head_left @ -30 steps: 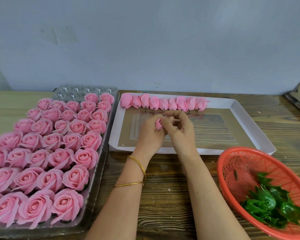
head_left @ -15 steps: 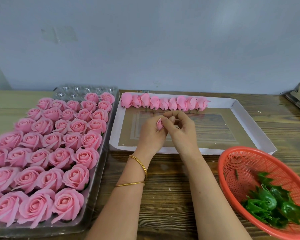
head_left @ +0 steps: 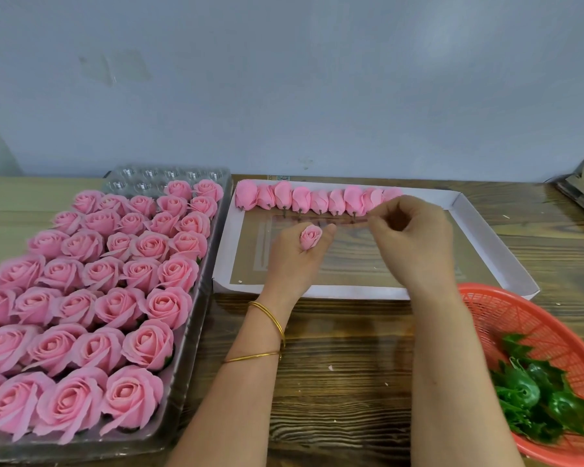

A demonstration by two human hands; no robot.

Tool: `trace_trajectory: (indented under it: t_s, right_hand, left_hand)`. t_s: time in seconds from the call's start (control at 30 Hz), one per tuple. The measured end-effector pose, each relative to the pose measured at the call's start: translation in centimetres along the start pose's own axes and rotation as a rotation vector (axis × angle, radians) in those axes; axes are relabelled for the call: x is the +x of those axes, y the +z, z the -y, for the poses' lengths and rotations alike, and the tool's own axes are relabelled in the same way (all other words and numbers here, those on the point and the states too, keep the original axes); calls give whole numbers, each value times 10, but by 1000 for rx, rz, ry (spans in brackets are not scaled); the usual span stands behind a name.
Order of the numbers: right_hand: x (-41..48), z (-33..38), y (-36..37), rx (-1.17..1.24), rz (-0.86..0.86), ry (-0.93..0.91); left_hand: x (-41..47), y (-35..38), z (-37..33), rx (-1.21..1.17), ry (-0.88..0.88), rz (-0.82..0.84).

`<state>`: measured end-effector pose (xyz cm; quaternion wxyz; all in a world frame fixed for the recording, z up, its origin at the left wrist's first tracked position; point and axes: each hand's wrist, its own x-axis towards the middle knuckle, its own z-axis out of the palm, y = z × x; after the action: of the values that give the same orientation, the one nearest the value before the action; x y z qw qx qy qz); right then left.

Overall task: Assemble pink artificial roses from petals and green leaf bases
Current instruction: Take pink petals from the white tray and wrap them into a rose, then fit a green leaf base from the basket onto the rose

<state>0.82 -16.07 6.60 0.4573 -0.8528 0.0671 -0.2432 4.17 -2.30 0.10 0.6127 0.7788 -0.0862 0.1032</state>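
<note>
Head view: left hand grips rosebud upright, bloom facing up.

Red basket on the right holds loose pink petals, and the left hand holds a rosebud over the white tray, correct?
Not quite. In the head view the red basket holds green leaf bases, not pink petals. The rest stands: the left hand holds a pink rosebud over the white tray.

Small pink rosebud upright, pinched in left hand, center. Row of closed pink petal buds at 12 o'clock, short stems showing. Green leaf bases piled at 4 o'clock; finished roses packed at 9 o'clock.
</note>
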Motion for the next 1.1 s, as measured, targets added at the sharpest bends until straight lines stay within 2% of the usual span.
trace_trajectory:
  t_s: [0.17, 0.33, 0.5, 0.7, 1.1]
  right_hand:
    - [0, -6, -57, -263, 89, 149]
    - [-1, -22, -97, -494, 336, 420]
    - [-4, -30, -105, -606, 495, 578]
    - [-3, -36, -96, -641, 567, 608]
    - [-2, -48, -96, -555, 542, 607]
  left_hand:
    - [0, -1, -1, -12, -23, 1]
    - [0, -2, -3, 7, -31, 6]
    - [-1, -3, -6, -1, -40, 10]
    - [-2, -4, -7, -14, -40, -21]
    - [0, -6, -8, -40, 14, -139]
